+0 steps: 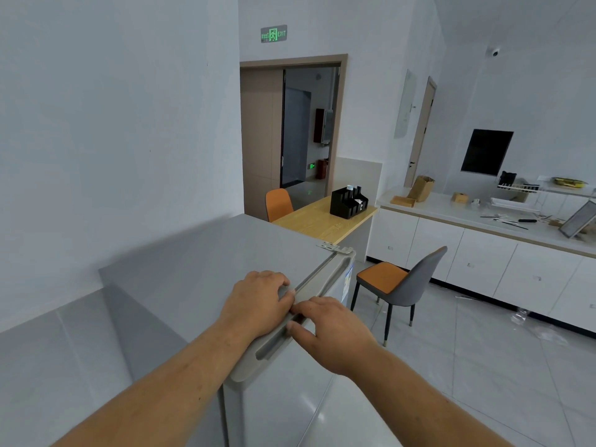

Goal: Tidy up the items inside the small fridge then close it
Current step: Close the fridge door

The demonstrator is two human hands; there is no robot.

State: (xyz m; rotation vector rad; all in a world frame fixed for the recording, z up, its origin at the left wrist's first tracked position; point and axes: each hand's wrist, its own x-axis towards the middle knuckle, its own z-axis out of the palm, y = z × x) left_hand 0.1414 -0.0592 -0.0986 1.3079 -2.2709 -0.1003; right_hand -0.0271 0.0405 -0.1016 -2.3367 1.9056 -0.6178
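Note:
The small grey fridge (200, 262) stands against the wall below me, seen from above. Its door (280, 398) looks shut or nearly so, and nothing inside shows. A recessed handle strip (322, 279) runs along the door's top edge. My left hand (258, 301) rests flat on the fridge top with its fingertips curled over that edge. My right hand (329, 330) lies on the door top, its fingers hooked into the handle groove beside the left hand.
A grey chair with an orange seat (400, 282) stands on the tiled floor right of the fridge. Behind is a wooden desk (319, 221) with a black organiser (348, 201) and an orange chair (279, 203). White counter cabinets (483, 253) line the right wall.

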